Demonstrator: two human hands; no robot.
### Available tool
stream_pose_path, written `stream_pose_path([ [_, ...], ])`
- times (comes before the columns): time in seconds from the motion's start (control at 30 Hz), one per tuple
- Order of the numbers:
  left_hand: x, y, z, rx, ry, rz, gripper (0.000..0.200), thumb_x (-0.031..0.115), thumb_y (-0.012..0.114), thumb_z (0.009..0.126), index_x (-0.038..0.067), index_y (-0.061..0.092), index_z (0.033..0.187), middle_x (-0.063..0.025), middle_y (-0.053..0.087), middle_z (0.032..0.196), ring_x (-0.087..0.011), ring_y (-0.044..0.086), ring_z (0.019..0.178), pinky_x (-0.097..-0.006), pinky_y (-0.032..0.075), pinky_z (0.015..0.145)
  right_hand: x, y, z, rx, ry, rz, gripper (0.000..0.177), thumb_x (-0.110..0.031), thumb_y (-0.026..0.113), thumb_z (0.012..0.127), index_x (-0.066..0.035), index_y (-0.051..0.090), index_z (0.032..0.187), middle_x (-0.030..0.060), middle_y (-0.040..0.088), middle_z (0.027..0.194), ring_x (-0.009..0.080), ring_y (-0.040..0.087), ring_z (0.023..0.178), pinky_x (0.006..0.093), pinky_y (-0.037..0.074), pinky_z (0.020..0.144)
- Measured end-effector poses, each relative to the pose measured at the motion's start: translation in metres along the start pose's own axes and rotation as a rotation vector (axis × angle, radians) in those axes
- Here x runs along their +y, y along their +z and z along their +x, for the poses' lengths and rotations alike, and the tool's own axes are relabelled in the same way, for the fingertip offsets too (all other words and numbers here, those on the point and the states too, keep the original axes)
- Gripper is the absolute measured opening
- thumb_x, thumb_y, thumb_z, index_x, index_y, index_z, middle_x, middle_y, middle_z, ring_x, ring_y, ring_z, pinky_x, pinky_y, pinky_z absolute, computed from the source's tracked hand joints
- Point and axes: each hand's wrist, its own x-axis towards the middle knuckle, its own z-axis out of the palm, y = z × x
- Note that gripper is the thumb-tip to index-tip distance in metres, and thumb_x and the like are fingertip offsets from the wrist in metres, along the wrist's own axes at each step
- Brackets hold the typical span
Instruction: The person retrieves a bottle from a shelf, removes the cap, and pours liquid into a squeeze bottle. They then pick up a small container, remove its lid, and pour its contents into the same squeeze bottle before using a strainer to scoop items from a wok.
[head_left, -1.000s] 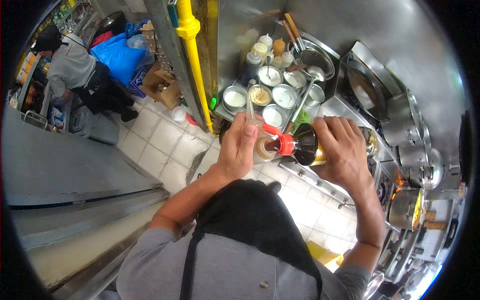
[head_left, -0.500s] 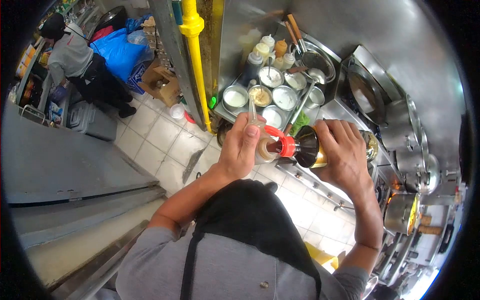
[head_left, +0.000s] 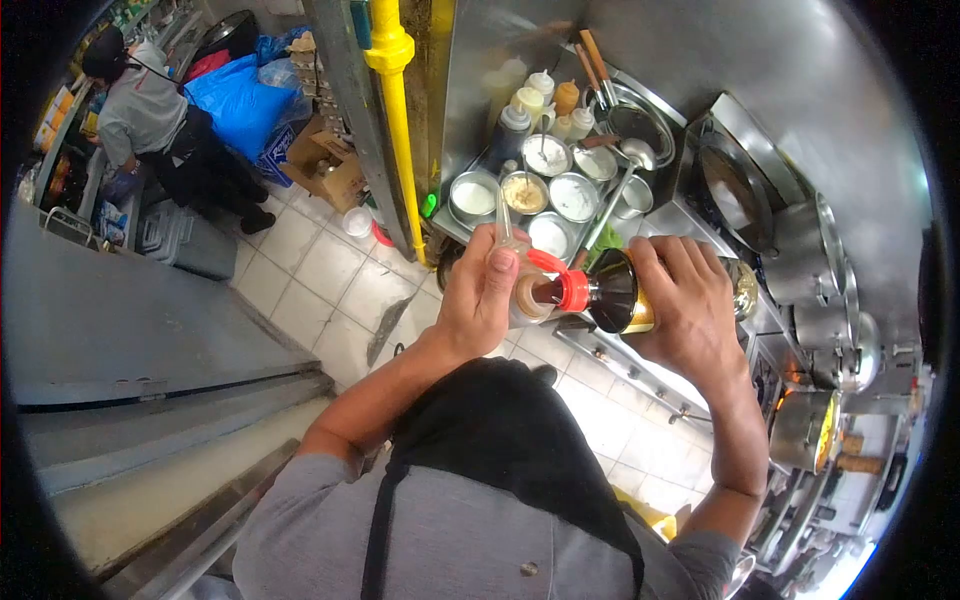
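left hand (head_left: 482,290) grips the clear bottle (head_left: 526,304) and nozzle cap (head_left: 504,222); right hand (head_left: 685,305) clasps the dark bottle (head_left: 612,292). if either hand drifts, the red spout (head_left: 573,291) could slip, causing spills.

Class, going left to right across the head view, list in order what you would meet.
Co-worker → cardboard box → yellow pipe → left hand → red cap → right hand → pot with yellow contents
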Motion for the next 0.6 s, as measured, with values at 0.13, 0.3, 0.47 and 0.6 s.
stream_pose_path([
  [0.13, -0.0014, 0.0044, -0.0005, 0.041, -0.004, -0.089, 0.050, 0.044, 0.033, 0.107, -0.001, 0.049, 0.118, -0.0110, 0.063, 0.096, -0.0147, 0.062, 0.088, -0.0280, 0.051, 0.078, -0.0004, -0.0007, 0.0009, -0.010, 0.000, 0.001, 0.078, -0.010, 0.083, 0.045, -0.010, 0.051, 0.116, 0.0085, 0.056, 0.098, 0.0297, 0.059, 0.092, 0.0406, 0.047, 0.082],
  [0.3, 0.0005, 0.0070, -0.0011, 0.089, -0.023, -0.167, 0.049, 0.043, 0.038, 0.107, -0.002, 0.053, 0.116, -0.0123, 0.064, 0.095, -0.0158, 0.060, 0.087, -0.0299, 0.048, 0.079, -0.0016, -0.0013, 0.0011, -0.014, 0.004, 0.007, 0.079, -0.010, 0.083, 0.045, -0.010, 0.050, 0.117, 0.0087, 0.056, 0.099, 0.0299, 0.059, 0.092, 0.0405, 0.047, 0.082],
  [0.47, -0.0004, 0.0070, -0.0009, 0.106, -0.028, -0.179, 0.049, 0.043, 0.038, 0.107, -0.002, 0.053, 0.116, -0.0123, 0.064, 0.095, -0.0159, 0.060, 0.087, -0.0298, 0.048, 0.079, -0.0014, -0.0011, 0.0016, -0.021, -0.003, -0.008, 0.080, -0.010, 0.083, 0.045, -0.009, 0.050, 0.118, 0.0091, 0.056, 0.098, 0.0300, 0.058, 0.091, 0.0409, 0.046, 0.081],
  [0.6, -0.0003, 0.0044, 0.0004, 0.092, -0.015, -0.149, 0.049, 0.044, 0.038, 0.107, -0.002, 0.053, 0.116, -0.0123, 0.064, 0.094, -0.0161, 0.059, 0.087, -0.0301, 0.048, 0.079, -0.0018, -0.0016, 0.0029, -0.035, 0.007, 0.003, 0.079, -0.010, 0.082, 0.046, -0.010, 0.050, 0.118, 0.0090, 0.056, 0.098, 0.0298, 0.058, 0.091, 0.0407, 0.046, 0.080],
])
